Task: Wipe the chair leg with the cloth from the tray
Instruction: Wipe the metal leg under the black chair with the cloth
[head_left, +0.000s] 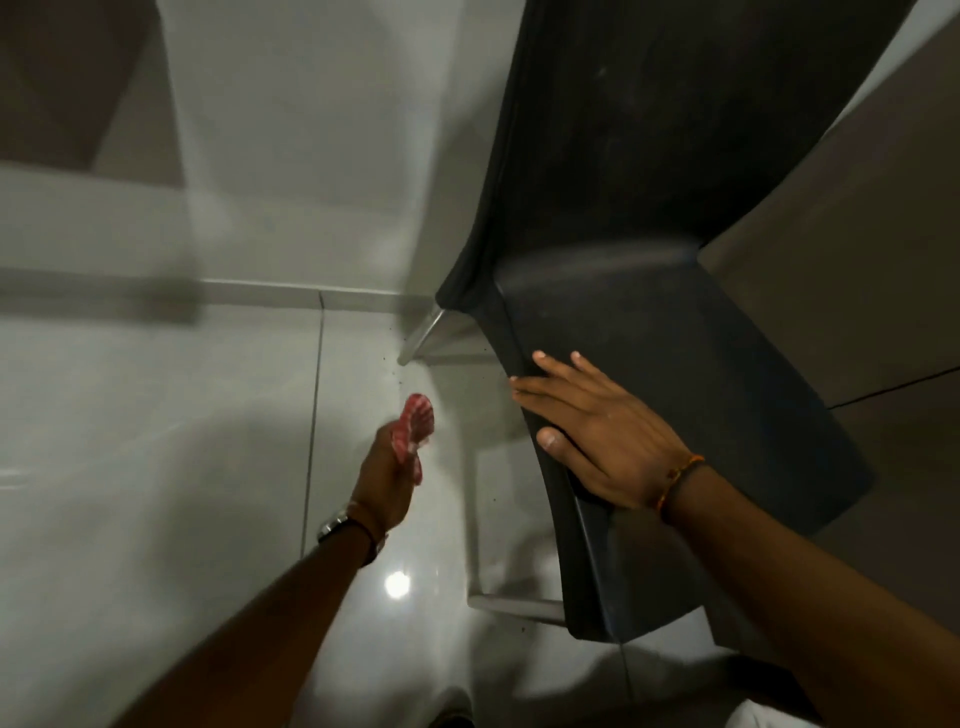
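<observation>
A dark plastic chair (675, 364) stands on the right, seen from above. My right hand (597, 431) lies flat on the left edge of its seat, fingers spread, thumb over the rim. My left hand (387, 478) is shut on a crumpled red-and-white cloth (415, 426), held over the floor to the left of the seat. A metal rear chair leg (422, 335) slants down to the floor beyond the cloth, apart from it. A front leg (514, 605) shows under the seat's near corner. No tray is in view.
Glossy grey floor tiles (208, 441) spread out to the left with a bright light reflection (397, 584). A pale wall with a skirting strip (260, 288) runs behind. Brownish surfaces sit at the far left top and to the right of the chair.
</observation>
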